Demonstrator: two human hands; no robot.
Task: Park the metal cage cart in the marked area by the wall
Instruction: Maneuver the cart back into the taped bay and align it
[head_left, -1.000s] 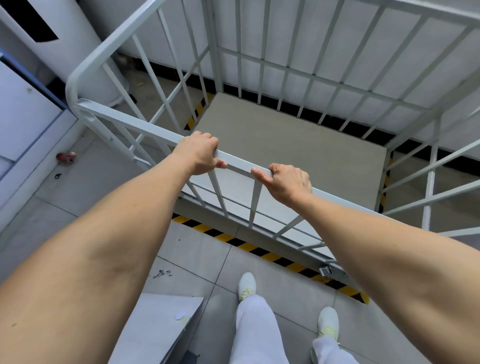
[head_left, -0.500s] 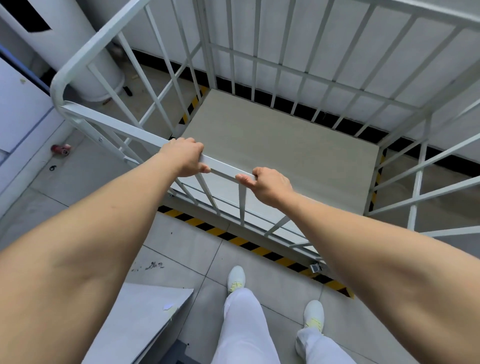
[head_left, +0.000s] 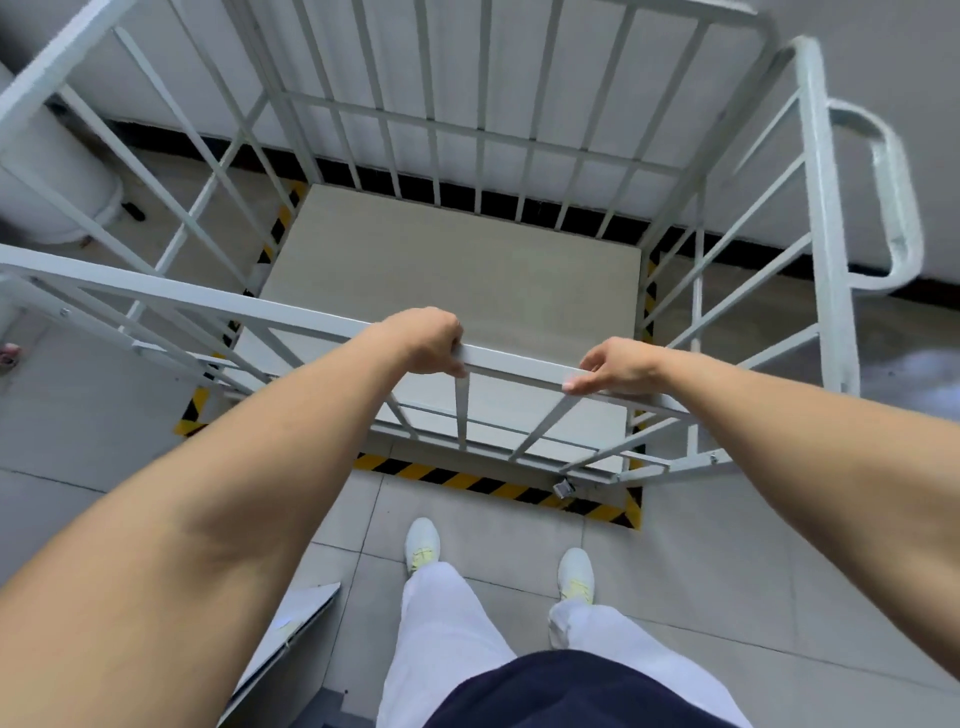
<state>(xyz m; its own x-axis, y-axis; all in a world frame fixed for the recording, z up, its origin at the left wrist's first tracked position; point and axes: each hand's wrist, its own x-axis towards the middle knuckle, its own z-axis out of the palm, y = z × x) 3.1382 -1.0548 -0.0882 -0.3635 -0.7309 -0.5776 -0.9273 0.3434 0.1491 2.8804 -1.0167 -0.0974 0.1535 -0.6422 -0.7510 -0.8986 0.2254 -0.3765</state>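
The metal cage cart (head_left: 208, 306) is light grey with barred sides and a flat beige floor panel, and nothing lies inside it. It stands against the wall, inside a rectangle of yellow-and-black floor tape (head_left: 467, 480) that shows along its near, left and right edges. My left hand (head_left: 423, 338) grips the near top rail from above. My right hand (head_left: 618, 366) holds the same rail further right, with the fingers curled over it. A looped push handle (head_left: 893, 197) sticks out from the cart's right side.
A white cylindrical tank (head_left: 47, 182) stands at the left by the wall. A grey panel (head_left: 291, 639) leans at the lower left near my feet. A small red object (head_left: 8, 356) lies on the tiled floor at the far left. A black skirting runs along the wall.
The cart has turned and slid so that it sits square inside the taped rectangle. The view has tilted down and right, showing the right side handle. Both hands stay on the rail.
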